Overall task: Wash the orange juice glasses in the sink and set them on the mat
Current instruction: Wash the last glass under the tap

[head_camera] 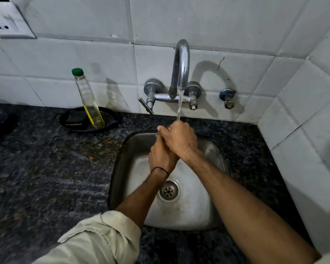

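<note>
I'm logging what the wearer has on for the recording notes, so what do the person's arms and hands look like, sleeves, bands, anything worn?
The left arm wears a pale beige sleeve, rolled up and bunched near the elbow, forearm bare. A thin black band circles the left wrist. The right forearm is bare, with a bit of pale cloth at the frame's lower right corner. The left hand and right hand are bare: no gloves, no rings visible.

Granite counter (pixel 46 168) with black dish (pixel 111 119)

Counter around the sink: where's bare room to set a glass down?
Free: the dark counter left of the sink, in front of the black dish holding the bottle; also a narrower strip between the sink and the right wall. Crowded: under the tap, where left hand and right hand are clasped in the water. No mat is in view.
</note>
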`<action>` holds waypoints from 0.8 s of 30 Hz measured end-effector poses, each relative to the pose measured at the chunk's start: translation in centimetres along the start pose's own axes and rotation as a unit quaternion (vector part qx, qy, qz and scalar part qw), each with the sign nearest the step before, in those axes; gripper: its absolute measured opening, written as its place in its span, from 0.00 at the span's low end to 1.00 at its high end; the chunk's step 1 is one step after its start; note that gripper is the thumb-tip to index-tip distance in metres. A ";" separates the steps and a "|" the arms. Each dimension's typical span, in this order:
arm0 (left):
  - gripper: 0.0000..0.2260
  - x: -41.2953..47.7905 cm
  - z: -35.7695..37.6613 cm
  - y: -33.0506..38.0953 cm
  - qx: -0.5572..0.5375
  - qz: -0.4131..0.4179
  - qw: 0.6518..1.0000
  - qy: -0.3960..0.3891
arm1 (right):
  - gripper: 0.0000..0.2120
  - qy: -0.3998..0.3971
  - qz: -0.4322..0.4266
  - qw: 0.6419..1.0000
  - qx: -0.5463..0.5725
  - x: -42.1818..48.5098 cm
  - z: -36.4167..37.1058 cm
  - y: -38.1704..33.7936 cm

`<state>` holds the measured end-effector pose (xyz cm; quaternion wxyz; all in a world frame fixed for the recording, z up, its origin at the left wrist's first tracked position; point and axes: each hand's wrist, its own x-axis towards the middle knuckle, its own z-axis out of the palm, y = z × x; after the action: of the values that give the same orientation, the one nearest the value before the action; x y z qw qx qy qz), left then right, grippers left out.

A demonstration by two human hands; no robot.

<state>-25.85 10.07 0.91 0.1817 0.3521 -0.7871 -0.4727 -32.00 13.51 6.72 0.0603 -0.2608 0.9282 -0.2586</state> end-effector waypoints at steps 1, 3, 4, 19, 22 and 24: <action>0.24 0.2 0.0 -0.3 -0.030 0.001 0.999 -0.013 | 0.20 -0.003 -0.017 1.000 -0.011 0.2 -0.4 0.0; 0.27 1.1 -0.6 -1.0 -0.165 -0.004 0.978 -0.130 | 0.20 -0.067 -0.078 0.995 0.012 0.7 -1.9 0.7; 0.25 1.6 -1.2 -1.4 -0.229 -0.012 0.951 -0.207 | 0.20 -0.123 -0.109 0.985 0.050 1.1 -2.6 1.4; 0.09 2.7 -0.1 -1.1 -0.079 0.074 0.983 -0.145 | 0.13 -0.164 -0.210 0.956 -0.126 -0.7 -2.3 2.2; 0.23 3.0 -2.0 -2.3 -0.166 0.103 0.961 -0.196 | 0.08 -0.294 -0.324 0.880 -0.185 0.1 -4.7 5.2; 0.27 3.2 -2.3 -2.5 -0.164 0.125 0.953 -0.224 | 0.26 -0.295 -0.344 0.861 -0.231 0.8 -5.5 6.4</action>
<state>-25.72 5.54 -0.27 0.1141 0.1012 -0.7570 -0.6354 -36.91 20.28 8.23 0.1764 -0.6340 0.7514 0.0479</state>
